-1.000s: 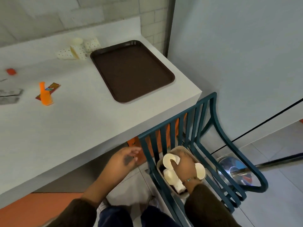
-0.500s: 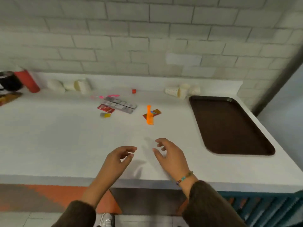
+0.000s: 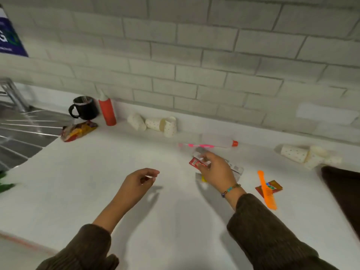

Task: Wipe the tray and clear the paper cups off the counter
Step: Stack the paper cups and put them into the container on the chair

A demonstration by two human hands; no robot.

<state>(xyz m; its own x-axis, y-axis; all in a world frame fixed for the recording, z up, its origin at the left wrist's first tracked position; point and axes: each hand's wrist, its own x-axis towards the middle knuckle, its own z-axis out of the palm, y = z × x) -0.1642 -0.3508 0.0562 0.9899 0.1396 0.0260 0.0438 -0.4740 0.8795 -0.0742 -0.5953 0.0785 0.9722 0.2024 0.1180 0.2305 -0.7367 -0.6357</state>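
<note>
Three white dotted paper cups (image 3: pixel 153 123) lie on their sides by the back wall on the white counter (image 3: pixel 78 182). A second cluster of paper cups (image 3: pixel 294 152) lies at the right, just behind the dark brown tray (image 3: pixel 344 190), which is cut off by the right edge. My left hand (image 3: pixel 139 182) hovers over the counter's middle with loosely curled fingers, holding nothing. My right hand (image 3: pixel 216 169) reaches forward above a red sachet (image 3: pixel 194 162) and blister packs (image 3: pixel 236 169). Its fingers are loosely bent and I see nothing gripped in them.
A black mug (image 3: pixel 84 108), a red squeeze bottle (image 3: pixel 107 112) and a snack packet (image 3: pixel 78 130) stand at the back left beside a steel sink drainboard (image 3: pixel 19 129). A pink pen (image 3: pixel 196 145), a white tube (image 3: pixel 216 140) and an orange comb (image 3: pixel 266 190) lie on the counter.
The view swung from the chair up and left along the counter. My right hand left the bowl of cups on the chair, and both hands now reach forward over the counter.
</note>
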